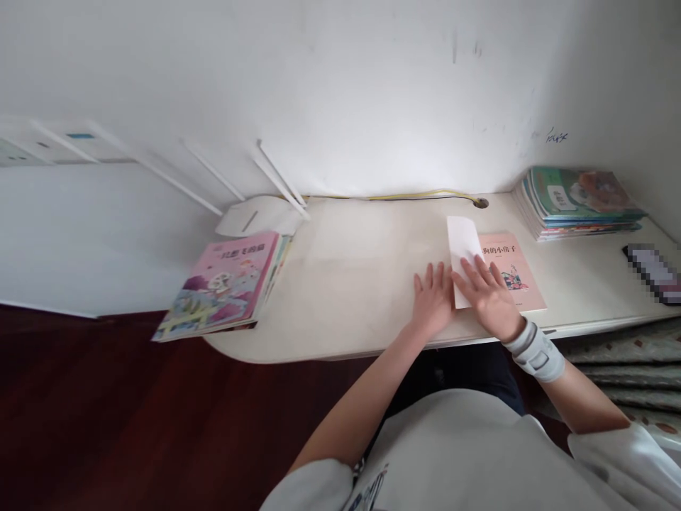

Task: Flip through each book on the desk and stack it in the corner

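The pink book [526,252] lies by the table's [340,305] front edge, a white sheet [462,234] over its left side beneath the right hand [492,301], grip spread, the left hand [433,301] just beside, fingers apart, tabletop stretching left to an overhanging book pile [228,284], a book stack [585,199] and blurred device [654,273] hemming the right.

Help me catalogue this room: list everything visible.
Book: one, pink, centre right
Sheet: one, white, book's left
Left stack: several books, pink top, left end
Right stack: several books, green top, rear right
Pixelated device: one, dark rim, right
Cables: two, yellow and dark, rear
Hole: one, dark, rear
Desk: one, white, centre
Bars: several, white, left
Wall: one, white, rear
Floor: one, dark red, left
Cloth: one, patterned grey, lower right
Wristband: one, grey, right wrist
Shirt: one, white, bottom
Left hand: one, beside sheet
Right hand: one, on sheet
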A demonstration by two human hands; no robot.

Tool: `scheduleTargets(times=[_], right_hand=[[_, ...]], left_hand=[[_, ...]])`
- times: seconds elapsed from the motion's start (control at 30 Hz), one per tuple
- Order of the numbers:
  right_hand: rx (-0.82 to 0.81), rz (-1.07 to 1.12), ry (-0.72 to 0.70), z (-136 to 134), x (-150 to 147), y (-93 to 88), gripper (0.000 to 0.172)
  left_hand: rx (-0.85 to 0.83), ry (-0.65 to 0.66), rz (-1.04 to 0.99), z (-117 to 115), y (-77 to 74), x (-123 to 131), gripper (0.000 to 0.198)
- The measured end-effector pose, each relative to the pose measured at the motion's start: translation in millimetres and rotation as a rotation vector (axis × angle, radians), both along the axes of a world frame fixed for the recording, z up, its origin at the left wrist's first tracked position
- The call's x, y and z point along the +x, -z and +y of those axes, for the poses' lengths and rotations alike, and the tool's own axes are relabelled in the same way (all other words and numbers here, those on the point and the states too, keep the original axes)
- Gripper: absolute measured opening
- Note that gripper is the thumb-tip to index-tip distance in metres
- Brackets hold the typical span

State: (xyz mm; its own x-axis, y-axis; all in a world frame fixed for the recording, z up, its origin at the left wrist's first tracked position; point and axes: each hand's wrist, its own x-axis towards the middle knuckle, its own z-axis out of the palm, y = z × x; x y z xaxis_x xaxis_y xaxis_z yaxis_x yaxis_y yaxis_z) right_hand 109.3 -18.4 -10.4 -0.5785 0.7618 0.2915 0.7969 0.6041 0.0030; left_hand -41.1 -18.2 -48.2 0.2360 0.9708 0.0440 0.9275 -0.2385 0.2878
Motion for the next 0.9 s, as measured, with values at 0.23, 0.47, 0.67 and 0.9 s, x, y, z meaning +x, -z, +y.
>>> scheduleTargets(times=[0.23,0.47,0.67,0.9], right_hand=[[-0.001,-0.088,-0.063,-2,3,25.3,0.057],[0.098,-0.019,0.016,-3,-16,36.8,0.036],[0.107,0.028,0.004,-8,-34,40.8,0.033],[-0.012,0.035,0.004,-1,-33,17.8,0.037]], left_hand=[[0.119,0.007,-0.126,-12,20.7,-33,0.053],[0.176,0.009,-0.204,-12,26.0,-37,0.050],[0.149,0.019,-0.207,-14,19.1,-36,0.050],[0.140,-0.013,-0.047,-19,11.6,-28,0.049]])
